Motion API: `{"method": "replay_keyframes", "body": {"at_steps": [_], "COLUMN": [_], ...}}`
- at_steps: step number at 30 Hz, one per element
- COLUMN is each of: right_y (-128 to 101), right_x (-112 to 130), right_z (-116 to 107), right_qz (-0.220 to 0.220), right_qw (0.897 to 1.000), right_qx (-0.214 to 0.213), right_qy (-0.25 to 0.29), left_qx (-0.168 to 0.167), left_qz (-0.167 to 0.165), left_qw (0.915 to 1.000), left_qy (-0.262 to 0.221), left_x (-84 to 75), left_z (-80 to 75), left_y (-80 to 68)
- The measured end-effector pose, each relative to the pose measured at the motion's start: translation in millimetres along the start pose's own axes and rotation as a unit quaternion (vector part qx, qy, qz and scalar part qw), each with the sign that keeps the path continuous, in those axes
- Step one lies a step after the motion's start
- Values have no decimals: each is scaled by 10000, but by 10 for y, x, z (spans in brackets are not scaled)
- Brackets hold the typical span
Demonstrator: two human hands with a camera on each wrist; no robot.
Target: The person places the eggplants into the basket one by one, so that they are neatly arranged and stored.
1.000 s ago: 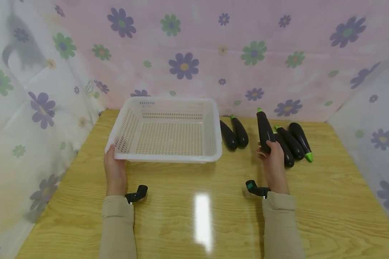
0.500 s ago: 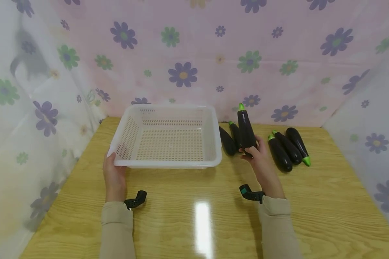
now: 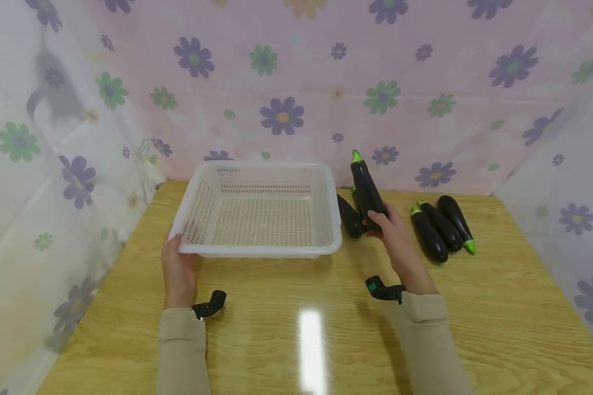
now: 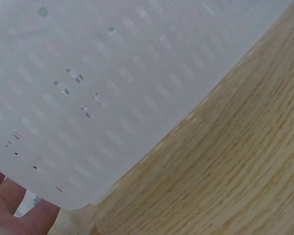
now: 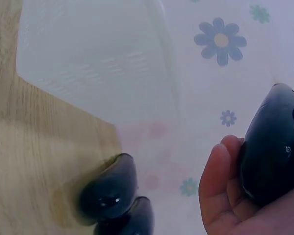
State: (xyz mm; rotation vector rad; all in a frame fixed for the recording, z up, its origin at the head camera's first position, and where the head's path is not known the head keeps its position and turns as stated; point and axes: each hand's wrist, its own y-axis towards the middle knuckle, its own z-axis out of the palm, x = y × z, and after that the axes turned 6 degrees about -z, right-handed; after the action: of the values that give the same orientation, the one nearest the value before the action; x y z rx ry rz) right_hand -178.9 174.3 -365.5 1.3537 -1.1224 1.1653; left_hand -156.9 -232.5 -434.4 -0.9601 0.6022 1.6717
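My left hand (image 3: 179, 274) grips the front left corner of a white plastic basket (image 3: 257, 249), thumb over the rim. In the left wrist view its fingers (image 4: 10, 193) lie by the corner of the slotted basket wall (image 4: 152, 122). My right hand (image 3: 397, 244) holds a dark eggplant (image 3: 367, 184) by its lower end, green tip up and tilted, off the table right of the basket. In the right wrist view my fingers curl around this eggplant (image 5: 272, 147). Beneath it, two other eggplants, one in front (image 3: 350, 216) and one mostly hidden, lie beside the basket.
Three more eggplants (image 3: 440, 225) lie side by side on the wooden table (image 3: 262, 323) at the right. A flowered pink cloth (image 3: 326, 71) hangs behind the table, with pale cloth at both sides. A black wrist camera mount (image 3: 382, 289) sits on each wrist.
My right hand has carried the eggplant left, away from the three at the right, toward the basket. The left hand stays at the basket corner. The head view has shifted slightly.
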Motion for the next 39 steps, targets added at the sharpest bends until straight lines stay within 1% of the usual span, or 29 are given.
{"method": "replay_keyframes", "body": {"at_steps": [4,8,10,15,20,22,25,28,31,33,35,37,39], "right_y": [38,75,90,134,241,289,365,433,479,511,550,591,620], "right_x": [167,294,334,397,471,498,513,492,447,422,405,404,419], "right_z": [69,127,147,185,264,314,396,481,559,612,654,693,726], "right_qz": [143,224,204,207,365,456,501,385,322,356,392,421,452], "right_qw": [9985,9929,9881,9748,9594,9514,9422,9368,9269,9199,9104,9077,9027], "right_qx": [120,337,509,922,1249,1343,1443,1590,1776,1904,2027,2153,2294], "right_qy": [-506,-1119,-1439,-2021,-2504,-2733,-2980,-3092,-3290,-3410,-3584,-3578,-3612], "left_qx": [58,21,-7,-36,-48,-69,-80,-62,-115,-159,-198,-181,-139], "left_qz": [27,-43,-61,-123,-165,-168,-129,-112,-184,-218,-227,-172,-117], "left_qw": [9999,9996,9996,9993,9991,9989,9990,9991,9991,9991,9991,9991,9991], "left_qy": [112,268,276,349,401,432,418,403,376,337,308,347,391], "left_x": [-27,-49,-53,-28,-3,-2,-3,0,7,10,12,16,16], "left_z": [25,30,23,-2,-23,-30,-34,-33,-40,-43,-44,-45,-45], "left_y": [9,9,9,11,9,4,2,5,11,11,12,16,27]}}
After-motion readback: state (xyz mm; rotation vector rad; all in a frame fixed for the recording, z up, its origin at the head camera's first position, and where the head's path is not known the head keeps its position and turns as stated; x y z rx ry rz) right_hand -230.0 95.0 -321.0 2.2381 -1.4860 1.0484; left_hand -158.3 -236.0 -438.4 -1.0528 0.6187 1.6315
